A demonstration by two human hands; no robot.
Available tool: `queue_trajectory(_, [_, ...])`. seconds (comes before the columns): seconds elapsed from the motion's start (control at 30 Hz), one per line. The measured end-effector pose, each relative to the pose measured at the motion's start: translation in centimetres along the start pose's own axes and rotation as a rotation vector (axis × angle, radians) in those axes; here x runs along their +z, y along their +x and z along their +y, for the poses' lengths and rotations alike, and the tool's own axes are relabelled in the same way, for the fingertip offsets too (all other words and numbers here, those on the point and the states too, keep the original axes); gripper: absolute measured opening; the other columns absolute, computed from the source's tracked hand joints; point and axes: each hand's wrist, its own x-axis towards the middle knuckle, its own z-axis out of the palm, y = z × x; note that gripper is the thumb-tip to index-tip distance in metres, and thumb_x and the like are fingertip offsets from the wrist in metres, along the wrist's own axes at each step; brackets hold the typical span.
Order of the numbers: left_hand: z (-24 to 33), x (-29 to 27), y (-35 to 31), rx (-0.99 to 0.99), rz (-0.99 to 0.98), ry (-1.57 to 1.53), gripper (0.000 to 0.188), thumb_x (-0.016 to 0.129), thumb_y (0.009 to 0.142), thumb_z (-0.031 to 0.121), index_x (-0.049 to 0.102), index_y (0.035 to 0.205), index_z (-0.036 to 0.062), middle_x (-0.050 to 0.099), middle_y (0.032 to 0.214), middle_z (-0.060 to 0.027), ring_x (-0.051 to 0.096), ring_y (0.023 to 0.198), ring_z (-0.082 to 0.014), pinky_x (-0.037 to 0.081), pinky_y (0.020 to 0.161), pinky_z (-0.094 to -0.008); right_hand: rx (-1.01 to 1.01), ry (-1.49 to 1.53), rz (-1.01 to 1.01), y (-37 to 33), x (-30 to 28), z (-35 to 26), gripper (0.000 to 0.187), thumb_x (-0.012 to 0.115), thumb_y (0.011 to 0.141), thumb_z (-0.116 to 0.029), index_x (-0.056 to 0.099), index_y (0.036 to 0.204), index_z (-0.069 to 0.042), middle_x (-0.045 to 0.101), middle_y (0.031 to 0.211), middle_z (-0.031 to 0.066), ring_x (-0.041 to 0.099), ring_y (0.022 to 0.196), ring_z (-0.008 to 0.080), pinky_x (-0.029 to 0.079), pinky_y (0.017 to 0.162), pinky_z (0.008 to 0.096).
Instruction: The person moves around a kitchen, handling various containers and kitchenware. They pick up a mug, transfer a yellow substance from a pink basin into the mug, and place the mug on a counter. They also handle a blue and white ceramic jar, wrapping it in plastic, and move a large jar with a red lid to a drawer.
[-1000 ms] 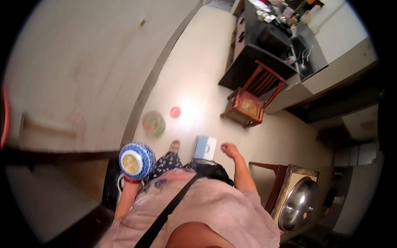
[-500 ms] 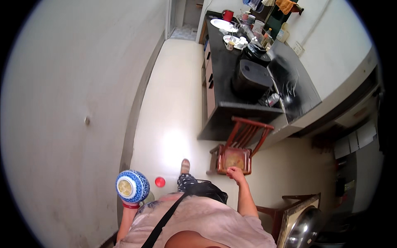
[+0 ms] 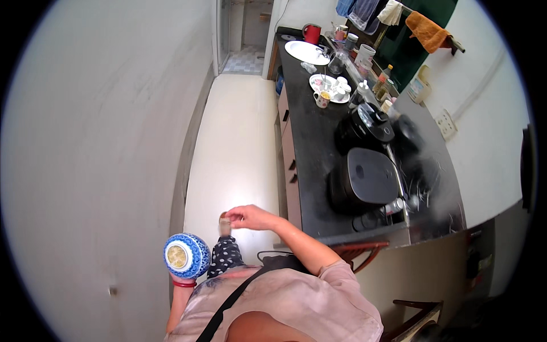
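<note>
Toward the near end of the black counter [image 3: 315, 171], a dark, round-cornered appliance [image 3: 371, 175] is placed. Left of the counter, a blue-and-white vessel [image 3: 196, 255] is grasped by the left hand [image 3: 182, 279]. Nearer the counter, the right hand [image 3: 249, 218] is held released, fingers loosely curled.

A pale floor [image 3: 233, 154] runs between a grey wall [image 3: 102, 142] and a black counter [image 3: 313, 142].

Pale pink short-sleeved shirt [image 3: 307, 293]; 1 black diagonal strap [image 3: 231, 302]; 1 red bangle [image 3: 183, 284]; dark trousers [image 3: 226, 255], white dots.
</note>
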Motion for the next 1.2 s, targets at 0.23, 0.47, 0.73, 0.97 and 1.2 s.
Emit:
queue_trajectory(0.23, [3.3,9.9,25.4,-0.19,-0.063,0.041,0.045,0.033,0.088,0.036,0.049,0.115,0.0028,0.055,0.113,-0.0143,0.055,0.102,-0.0287,0.045,0.089,-0.0448,0.094,0.047,-0.014,12.4,-13.5,1.0,0.063,0.067,0.074,-0.024,0.038,0.128,-0.008,0.054,0.111,0.0139,0.056,0.094,0.0222,0.045,0.081,0.0325])
queue_trajectory(0.47, [-0.4,27.0,46.0,-0.417,-0.222,0.247,0.05,0.033,0.087,0.039,0.048,0.116,-0.0002,0.052,0.116,-0.0189,0.051,0.104,-0.0372,0.044,0.087,-0.0514,0.14,0.148,0.231,19.8,-27.5,1.6,0.089,0.073,0.066,-0.025,0.02,0.136,-0.012,0.041,0.123,0.0205,0.051,0.102,0.0302,0.043,0.087,0.0374])
queue_trajectory(0.73, [-6.8,35.7,66.3,-0.561,-0.156,0.26,0.048,0.031,0.09,0.038,0.047,0.119,0.0027,0.051,0.119,-0.0142,0.05,0.109,-0.0278,0.039,0.095,-0.0416,0.208,0.082,0.454,27.4,-44.1,12.0,0.104,0.077,0.061,-0.027,0.011,0.136,0.001,0.035,0.13,0.0227,0.041,0.117,0.0288,0.035,0.096,0.0343])
queue_trajectory(0.97, [-12.3,43.2,81.6,-0.779,-0.192,0.401,0.053,0.027,0.091,0.043,0.044,0.122,0.0041,0.049,0.122,-0.0138,0.048,0.111,-0.028,0.037,0.096,-0.0427,0.255,0.31,0.59,31.1,-56.6,19.1,0.109,0.079,0.06,-0.028,0.007,0.136,0.003,0.035,0.132,0.0207,0.045,0.113,0.0242,0.037,0.095,0.0325])
queue_trajectory(1.2, [-19.3,49.2,98.2,-1.098,-0.302,0.499,0.056,0.026,0.091,0.046,0.042,0.125,0.0045,0.048,0.124,-0.013,0.045,0.115,-0.0272,0.035,0.099,-0.0424,0.27,0.527,0.933,34.4,-66.8,25.4,0.11,0.08,0.059,-0.019,0.006,0.137,0.002,0.031,0.134,0.0177,0.034,0.122,0.021,0.031,0.1,0.0337])
